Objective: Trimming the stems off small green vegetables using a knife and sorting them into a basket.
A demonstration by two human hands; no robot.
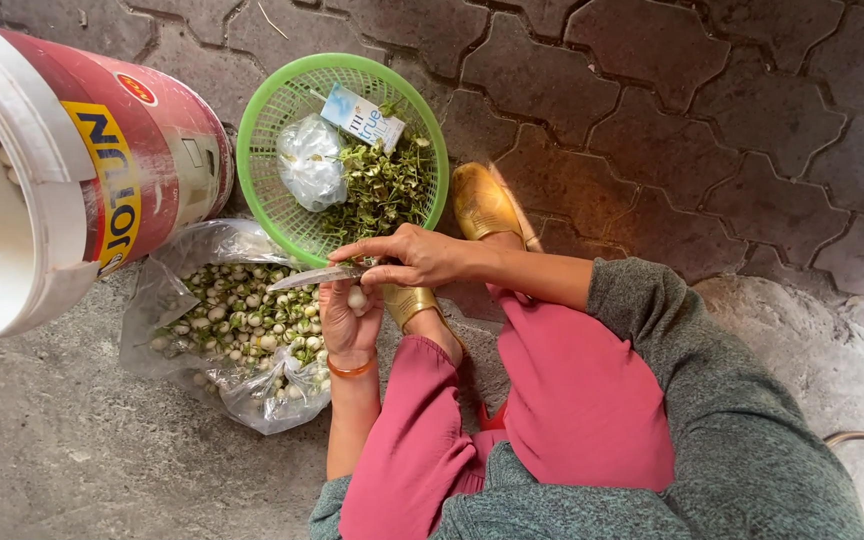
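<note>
Two hands grip: right hand fingers a knife, left hand a white bud beside green basket.

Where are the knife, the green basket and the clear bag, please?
knife [314, 277]: head view, middle of the blade.
green basket [252, 150]: head view, left rim.
clear bag [272, 405]: head view, bottom plastic edge.
</note>
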